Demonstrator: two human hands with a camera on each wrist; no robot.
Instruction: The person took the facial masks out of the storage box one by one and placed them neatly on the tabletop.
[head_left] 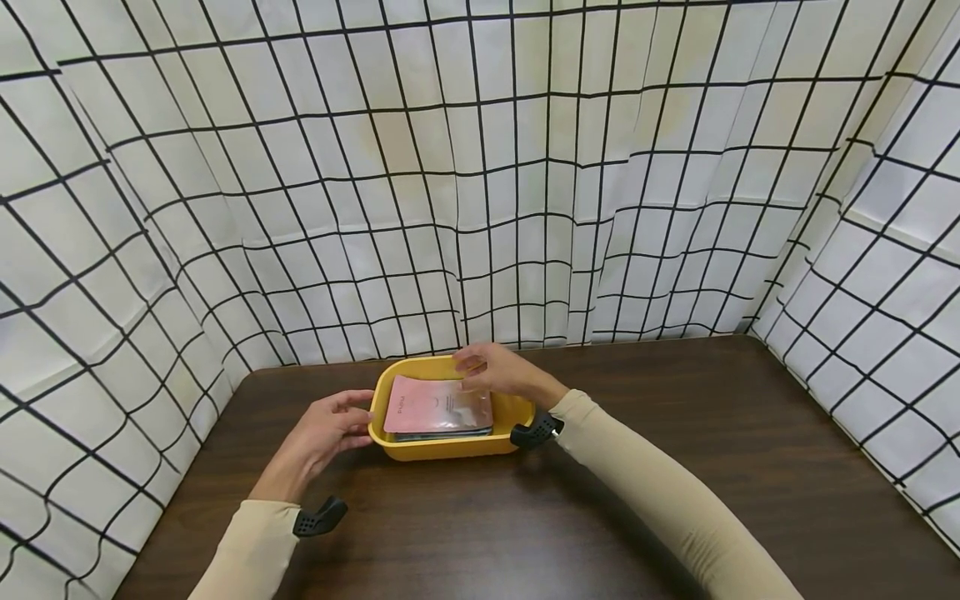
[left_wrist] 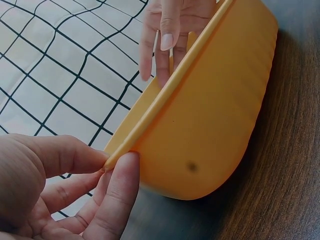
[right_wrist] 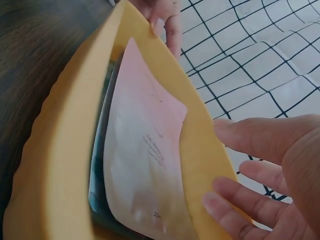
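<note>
The head view looks forward and down from well back of the yellow bin [head_left: 450, 450]; left and right wrist views face inward, close up, from its opposite ends, sharing its rim [left_wrist: 169, 96].

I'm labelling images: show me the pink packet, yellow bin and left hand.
Pink packet [head_left: 425, 407], head view: its upper face.
Yellow bin [left_wrist: 210, 110], left wrist view: outer wall.
Left hand [head_left: 324, 427], head view: its back.

White, black-gridded sheeting [head_left: 498, 196] is enclosing a curtained, booth-like workspace, hanging along the far edge and past both far corners of a brown wood-grain table [head_left: 720, 400]. The sheeting is concealing the kind of room beyond.
</note>
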